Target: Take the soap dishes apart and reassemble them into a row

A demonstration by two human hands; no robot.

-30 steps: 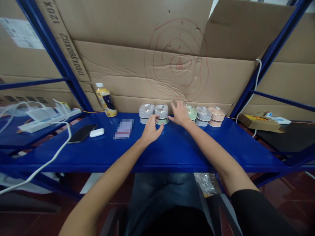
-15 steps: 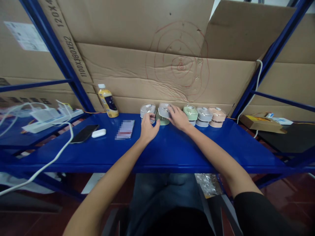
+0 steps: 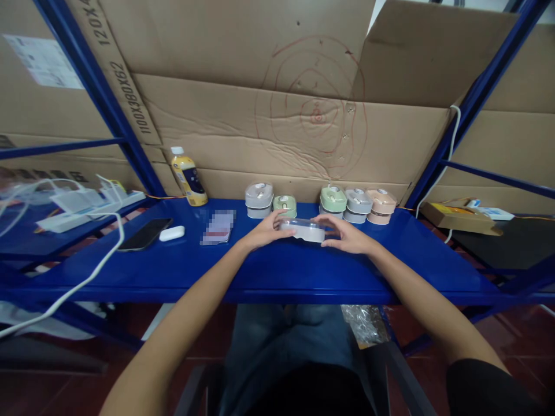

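Both hands hold a grey lidded box (image 3: 303, 230) just above the blue shelf (image 3: 277, 268), near its middle. My left hand (image 3: 261, 231) grips its left end and my right hand (image 3: 347, 236) its right end, fingers curled round it. Behind, against the cardboard, stands a row of small round boxes: a grey one (image 3: 259, 200), a green one (image 3: 285, 205), then a green (image 3: 333, 201), a grey (image 3: 358, 204) and a peach one (image 3: 380, 205).
On the left of the shelf lie a yellow bottle (image 3: 187, 184), a small card pack (image 3: 219, 226), a white earbud case (image 3: 171, 233) and a black phone (image 3: 144, 234). A power strip with white cables (image 3: 82, 202) sits further left. A flat carton (image 3: 459, 216) lies on the right shelf.
The grey box was taken from the row by both hands and brought forward to the middle of the shelf. A gap now shows in the row.
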